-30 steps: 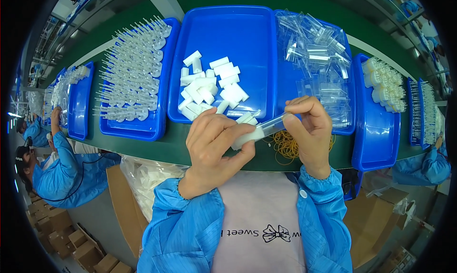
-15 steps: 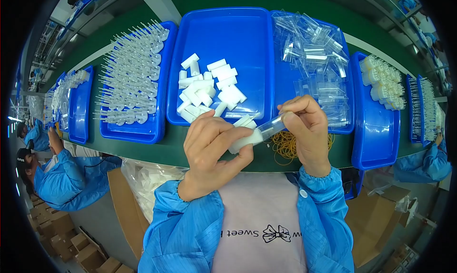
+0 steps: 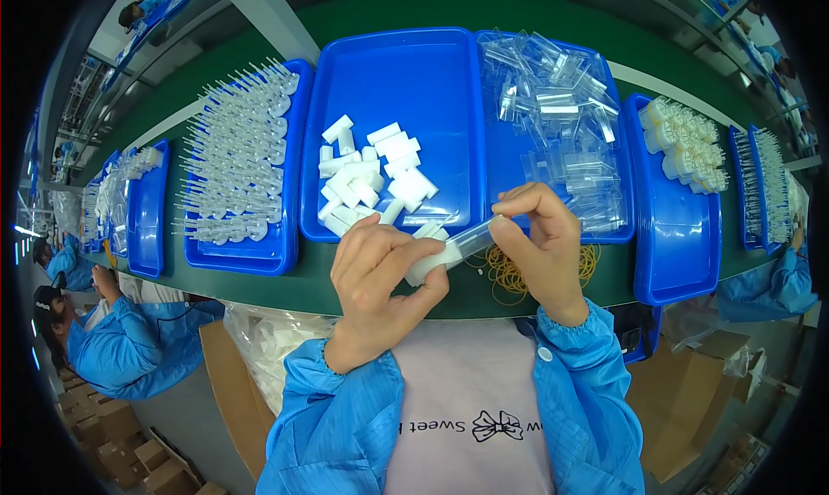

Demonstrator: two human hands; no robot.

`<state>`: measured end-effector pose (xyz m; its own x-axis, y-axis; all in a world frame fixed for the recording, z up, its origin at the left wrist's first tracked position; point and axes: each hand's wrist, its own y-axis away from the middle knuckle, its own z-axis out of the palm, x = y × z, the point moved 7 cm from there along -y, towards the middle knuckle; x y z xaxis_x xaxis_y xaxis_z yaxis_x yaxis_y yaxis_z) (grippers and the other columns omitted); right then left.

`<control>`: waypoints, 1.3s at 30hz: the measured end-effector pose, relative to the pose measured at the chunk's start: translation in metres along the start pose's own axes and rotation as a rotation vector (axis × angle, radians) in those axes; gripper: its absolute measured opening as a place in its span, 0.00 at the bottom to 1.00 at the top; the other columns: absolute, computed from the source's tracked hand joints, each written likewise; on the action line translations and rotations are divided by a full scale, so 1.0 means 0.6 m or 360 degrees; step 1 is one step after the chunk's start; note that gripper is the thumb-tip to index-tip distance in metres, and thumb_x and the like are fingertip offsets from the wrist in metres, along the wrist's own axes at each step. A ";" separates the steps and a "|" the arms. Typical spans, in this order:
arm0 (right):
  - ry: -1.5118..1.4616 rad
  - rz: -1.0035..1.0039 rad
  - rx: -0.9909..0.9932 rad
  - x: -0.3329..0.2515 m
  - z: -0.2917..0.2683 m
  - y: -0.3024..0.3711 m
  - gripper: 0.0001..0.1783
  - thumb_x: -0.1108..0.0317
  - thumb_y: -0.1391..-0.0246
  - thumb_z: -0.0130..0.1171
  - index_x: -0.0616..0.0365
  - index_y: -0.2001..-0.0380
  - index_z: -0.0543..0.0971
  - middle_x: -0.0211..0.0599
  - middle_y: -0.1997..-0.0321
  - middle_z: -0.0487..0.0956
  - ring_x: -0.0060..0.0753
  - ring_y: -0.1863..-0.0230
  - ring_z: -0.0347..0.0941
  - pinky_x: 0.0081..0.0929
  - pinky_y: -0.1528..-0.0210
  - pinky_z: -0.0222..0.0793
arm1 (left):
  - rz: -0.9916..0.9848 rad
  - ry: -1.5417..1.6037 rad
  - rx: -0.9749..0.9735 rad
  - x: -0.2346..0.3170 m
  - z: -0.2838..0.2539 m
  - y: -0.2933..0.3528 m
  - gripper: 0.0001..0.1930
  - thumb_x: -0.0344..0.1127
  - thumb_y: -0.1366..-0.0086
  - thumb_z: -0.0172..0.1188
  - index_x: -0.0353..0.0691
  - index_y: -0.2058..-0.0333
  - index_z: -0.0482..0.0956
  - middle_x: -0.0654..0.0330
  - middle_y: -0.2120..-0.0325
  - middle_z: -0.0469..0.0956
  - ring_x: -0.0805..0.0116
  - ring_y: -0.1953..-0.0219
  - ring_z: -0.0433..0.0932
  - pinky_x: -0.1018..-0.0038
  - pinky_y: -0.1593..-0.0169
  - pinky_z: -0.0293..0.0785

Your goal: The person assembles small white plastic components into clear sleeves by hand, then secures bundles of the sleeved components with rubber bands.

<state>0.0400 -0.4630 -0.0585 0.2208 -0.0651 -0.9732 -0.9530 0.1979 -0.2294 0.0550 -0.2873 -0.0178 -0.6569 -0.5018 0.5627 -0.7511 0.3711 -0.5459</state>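
Observation:
Above the near table edge, my left hand [image 3: 380, 275] is closed round a smooth white block [image 3: 425, 265]. A clear plastic sleeve [image 3: 472, 239] runs from the block up toward my right hand [image 3: 542, 245]. The thumb and forefinger of that hand are pinched at the sleeve's far end. How far the block sits inside the sleeve is partly hidden by my left fingers. Just beyond, loose white blocks [image 3: 350, 180] lie in a blue tray [image 3: 397, 72]. Yellow-brown rubber bands [image 3: 508, 275] lie in a heap beside my right wrist.
Clear plastic sleeves [image 3: 561, 107] fill the tray to the right. White thin-stemmed parts [image 3: 237, 158] stand in rows at left. Round white parts [image 3: 686, 145] lie in a tray [image 3: 682, 245] at far right. Co-workers in blue sit at both sides; cardboard boxes [image 3: 121, 413] stand on the floor.
The whole view has shifted slightly. My right fingers have closed into a tighter pinch at the sleeve's end, nearer my left hand, which keeps its hold on the block.

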 end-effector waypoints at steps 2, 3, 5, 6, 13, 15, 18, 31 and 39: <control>-0.0150 0.0069 0.0012 0.015 0.000 -0.001 0.05 0.77 0.51 0.60 0.62 0.69 0.75 0.31 0.69 0.73 0.18 0.65 0.69 0.17 0.62 0.64 | 0.0017 -0.0002 0.0001 0.001 0.003 0.001 0.11 0.27 0.63 0.66 0.43 0.74 0.81 0.64 0.78 0.74 0.66 0.71 0.74 0.63 0.53 0.71; -0.0153 0.0068 0.0015 0.015 0.001 0.000 0.05 0.77 0.51 0.60 0.62 0.69 0.75 0.31 0.69 0.73 0.18 0.65 0.69 0.17 0.62 0.64 | 0.0009 -0.0005 0.0000 0.000 0.004 0.003 0.12 0.27 0.63 0.66 0.43 0.74 0.81 0.64 0.78 0.74 0.66 0.71 0.74 0.62 0.53 0.71; -0.0174 0.0097 0.0024 0.016 0.001 0.001 0.05 0.77 0.51 0.60 0.62 0.70 0.75 0.30 0.69 0.73 0.17 0.65 0.68 0.17 0.61 0.63 | 0.0001 -0.0010 -0.0008 -0.001 0.005 0.004 0.12 0.27 0.63 0.66 0.43 0.74 0.81 0.64 0.78 0.74 0.67 0.71 0.74 0.62 0.53 0.71; -0.0179 0.0103 0.0028 0.017 0.001 0.002 0.05 0.77 0.51 0.60 0.62 0.70 0.75 0.30 0.69 0.73 0.17 0.65 0.68 0.17 0.61 0.63 | 0.0007 -0.0008 0.0001 -0.001 0.004 0.005 0.12 0.27 0.63 0.66 0.43 0.74 0.82 0.64 0.78 0.74 0.67 0.71 0.74 0.62 0.53 0.71; -0.0551 0.0425 0.0002 0.041 0.001 0.000 0.03 0.75 0.48 0.57 0.60 0.68 0.74 0.30 0.67 0.73 0.19 0.63 0.69 0.21 0.55 0.64 | -0.0071 0.0163 -0.0025 -0.009 0.004 0.007 0.19 0.30 0.62 0.70 0.40 0.66 0.80 0.60 0.70 0.74 0.63 0.65 0.73 0.64 0.52 0.70; -0.0620 0.0496 0.0035 0.049 -0.005 0.003 0.03 0.75 0.47 0.55 0.60 0.68 0.73 0.32 0.66 0.73 0.21 0.63 0.69 0.26 0.51 0.65 | -0.0157 0.0343 -0.0004 -0.020 0.008 0.011 0.24 0.31 0.62 0.72 0.40 0.62 0.79 0.57 0.65 0.73 0.62 0.62 0.73 0.66 0.52 0.69; -0.0694 0.0397 0.0109 0.048 -0.017 0.004 0.06 0.73 0.47 0.59 0.59 0.66 0.74 0.27 0.67 0.73 0.13 0.64 0.68 0.14 0.60 0.64 | -0.0496 0.1023 -0.0027 -0.077 0.030 0.045 0.33 0.41 0.51 0.70 0.35 0.49 0.68 0.55 0.54 0.67 0.66 0.57 0.70 0.70 0.52 0.67; -0.0306 0.0014 0.0181 0.016 -0.026 0.004 0.07 0.78 0.50 0.60 0.62 0.67 0.75 0.31 0.66 0.72 0.21 0.62 0.68 0.18 0.57 0.63 | -0.1141 0.1858 0.0009 -0.097 0.069 0.071 0.22 0.33 0.42 0.64 0.34 0.51 0.68 0.55 0.59 0.76 0.71 0.57 0.75 0.78 0.53 0.70; -0.0027 -0.0163 0.0163 0.007 -0.028 0.003 0.07 0.78 0.51 0.60 0.61 0.68 0.75 0.33 0.66 0.73 0.24 0.62 0.68 0.21 0.57 0.63 | -0.1074 0.1908 -0.0032 -0.096 0.069 0.070 0.22 0.27 0.44 0.65 0.33 0.52 0.69 0.54 0.58 0.77 0.70 0.56 0.75 0.77 0.53 0.71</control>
<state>0.0355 -0.4793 -0.0627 0.3203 -0.0741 -0.9444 -0.8992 0.2898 -0.3277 0.0638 -0.2750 -0.0987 0.1865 0.3836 0.9045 -0.9381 0.3431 0.0480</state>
